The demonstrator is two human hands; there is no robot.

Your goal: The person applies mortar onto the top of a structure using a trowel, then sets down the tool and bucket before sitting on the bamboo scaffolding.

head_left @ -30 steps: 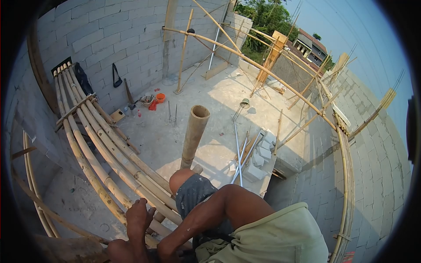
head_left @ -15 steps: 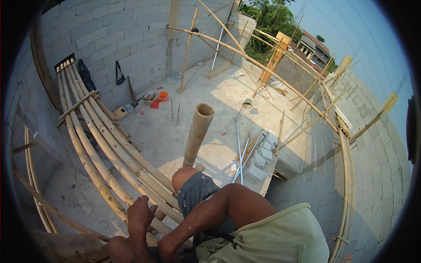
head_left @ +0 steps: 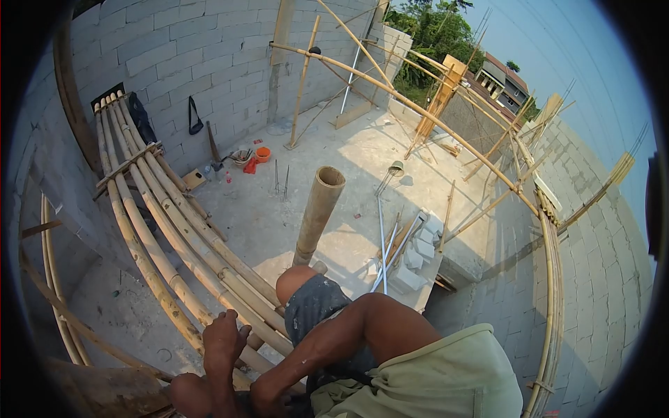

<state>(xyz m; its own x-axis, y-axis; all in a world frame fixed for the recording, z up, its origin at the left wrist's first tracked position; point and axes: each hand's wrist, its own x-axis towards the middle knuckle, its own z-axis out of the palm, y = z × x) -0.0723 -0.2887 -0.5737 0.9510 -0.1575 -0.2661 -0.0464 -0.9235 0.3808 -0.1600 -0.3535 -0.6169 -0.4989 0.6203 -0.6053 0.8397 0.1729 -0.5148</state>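
Observation:
My left hand is raised above the bamboo poles, its fingers curled in and the thumb at the side. Whatever it may hold is hidden behind the fingers. My right arm reaches across my lap. My right hand is low in the view beside my left forearm, and its fingers are mostly in shadow. Under and beside my legs run several long bamboo poles, tied to a crosspiece farther off. A thick, hollow bamboo post stands upright just beyond my bare knee.
Far below is a concrete floor with an orange bucket, pale blocks and metal lengths. Bamboo scaffolding crosses the far side. A black bag hangs on the block wall.
The view has turned slightly, so the floor and walls sit a little farther right. Both hands keep the same position and shape.

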